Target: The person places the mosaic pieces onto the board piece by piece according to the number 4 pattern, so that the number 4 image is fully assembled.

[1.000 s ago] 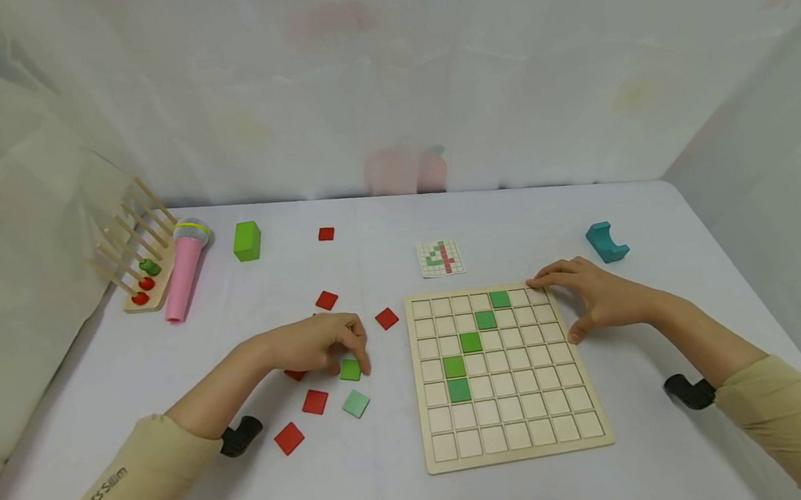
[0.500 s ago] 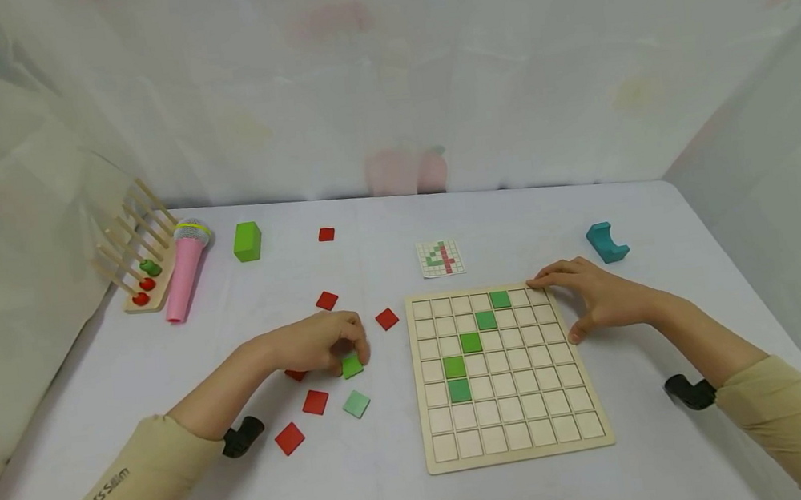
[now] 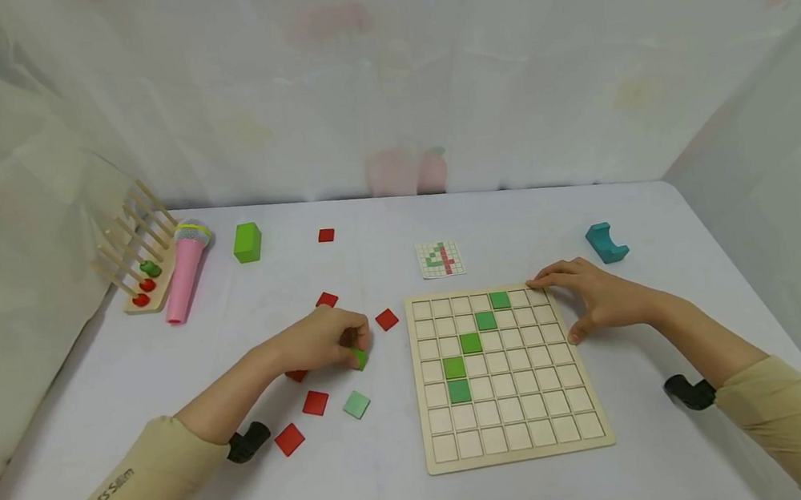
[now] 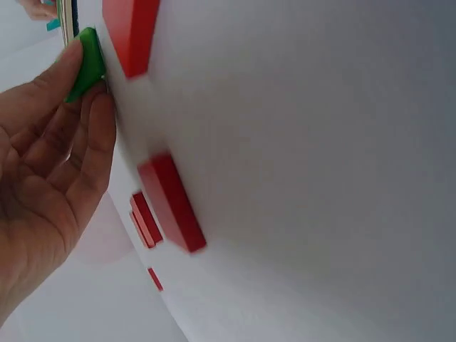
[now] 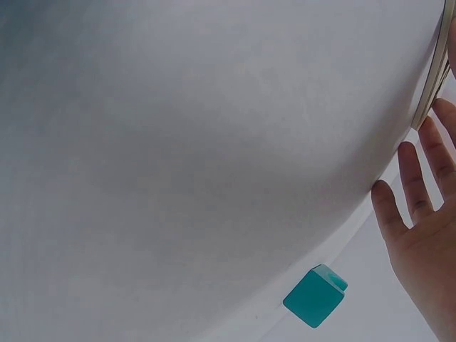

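My left hand (image 3: pixel 322 340) pinches a green tile (image 4: pixel 90 65) between thumb and fingers, just above the table. Around it lie several red tiles (image 3: pixel 315 403) and one pale green tile (image 3: pixel 357 404). To the right is a wooden grid board (image 3: pixel 514 456), with several green tiles (image 3: pixel 471 343) set in its squares in a slanting line. My right hand (image 3: pixel 604 295) rests at the board's far right corner, fingertips on the far edge and thumb at the right side. In the right wrist view its fingers (image 5: pixel 415 178) look extended, partly cut off by the frame.
Behind the board lies a small pattern card (image 3: pixel 441 259) with a green and red 4. A teal curved block (image 3: pixel 606 243) sits at the back right. Back left are a green block (image 3: pixel 247 242), a pink microphone (image 3: pixel 186 275) and a wooden peg stand (image 3: pixel 151 296).
The left hand has taken hold of the green tile, first tipping it and then lifting it slightly up and right. The right hand and the board have stayed put.
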{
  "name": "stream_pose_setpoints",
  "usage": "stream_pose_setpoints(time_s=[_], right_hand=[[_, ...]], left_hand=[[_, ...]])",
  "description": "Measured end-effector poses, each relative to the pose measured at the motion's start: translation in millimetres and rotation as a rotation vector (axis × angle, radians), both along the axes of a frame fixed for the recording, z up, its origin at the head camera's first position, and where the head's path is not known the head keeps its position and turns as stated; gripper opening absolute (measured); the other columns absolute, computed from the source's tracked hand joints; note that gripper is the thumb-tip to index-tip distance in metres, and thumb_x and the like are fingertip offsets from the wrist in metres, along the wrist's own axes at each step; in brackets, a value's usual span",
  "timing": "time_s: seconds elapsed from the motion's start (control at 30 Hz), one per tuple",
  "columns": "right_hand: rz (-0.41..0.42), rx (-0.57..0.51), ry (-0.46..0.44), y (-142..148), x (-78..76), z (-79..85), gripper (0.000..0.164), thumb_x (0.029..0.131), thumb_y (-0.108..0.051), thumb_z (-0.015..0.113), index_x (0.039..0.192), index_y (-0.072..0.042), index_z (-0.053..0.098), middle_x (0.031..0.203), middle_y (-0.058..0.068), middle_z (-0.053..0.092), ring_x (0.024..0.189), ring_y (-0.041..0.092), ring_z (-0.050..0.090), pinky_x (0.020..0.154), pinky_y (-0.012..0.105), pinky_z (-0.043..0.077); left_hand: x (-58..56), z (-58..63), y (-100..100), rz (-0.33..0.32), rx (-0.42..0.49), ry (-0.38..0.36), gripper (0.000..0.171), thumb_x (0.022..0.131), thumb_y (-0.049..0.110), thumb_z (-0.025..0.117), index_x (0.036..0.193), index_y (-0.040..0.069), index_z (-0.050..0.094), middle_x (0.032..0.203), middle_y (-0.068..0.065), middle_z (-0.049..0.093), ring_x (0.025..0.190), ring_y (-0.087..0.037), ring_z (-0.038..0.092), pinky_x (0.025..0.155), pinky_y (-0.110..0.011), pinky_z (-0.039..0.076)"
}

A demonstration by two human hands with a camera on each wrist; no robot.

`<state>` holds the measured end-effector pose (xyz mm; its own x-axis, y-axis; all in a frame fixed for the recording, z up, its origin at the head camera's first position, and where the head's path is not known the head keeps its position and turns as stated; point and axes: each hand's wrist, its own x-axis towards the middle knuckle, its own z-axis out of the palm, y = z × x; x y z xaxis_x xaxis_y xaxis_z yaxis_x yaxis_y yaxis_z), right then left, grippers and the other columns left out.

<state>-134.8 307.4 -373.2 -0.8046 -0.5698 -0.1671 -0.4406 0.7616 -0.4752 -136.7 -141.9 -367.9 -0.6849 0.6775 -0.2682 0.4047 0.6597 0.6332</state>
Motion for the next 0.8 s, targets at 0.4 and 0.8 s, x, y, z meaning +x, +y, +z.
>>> stream_pose_setpoints(time_s=[0.4, 0.8], right_hand=[[0.007, -0.003, 0.004, 0.0, -0.3, 0.0, 0.095, 0.059, -0.036, 0.091, 0.142, -0.013, 0.052, 0.143, 0.013, 0.049, 0.13, 0.033, 0.039, 0.102, 0.057, 0.036], [-0.002, -0.007, -0.006, 0.7, 0.2, -0.4, 0.094, 0.06, -0.035, 0.091, 0.143, -0.014, 0.051, 0.143, 0.013, 0.049, 0.129, 0.032, 0.038, 0.102, 0.057, 0.036]], left_hand=[[15.3, 1.6, 27.1, 0.033, 0.073, 0.051, 0.009, 0.084, 0.009, 0.076, 0.09, 0.016, 0.073, 0.08, 0.007, 0.07, 0.076, -0.005, 0.06, 0.071, -0.019, 0.051], [33.8, 2.9, 67.1, 0.144, 0.101, 0.079, 0.008, 0.083, 0.004, 0.073, 0.083, 0.013, 0.073, 0.071, 0.005, 0.066, 0.069, -0.007, 0.055, 0.063, -0.018, 0.047]])
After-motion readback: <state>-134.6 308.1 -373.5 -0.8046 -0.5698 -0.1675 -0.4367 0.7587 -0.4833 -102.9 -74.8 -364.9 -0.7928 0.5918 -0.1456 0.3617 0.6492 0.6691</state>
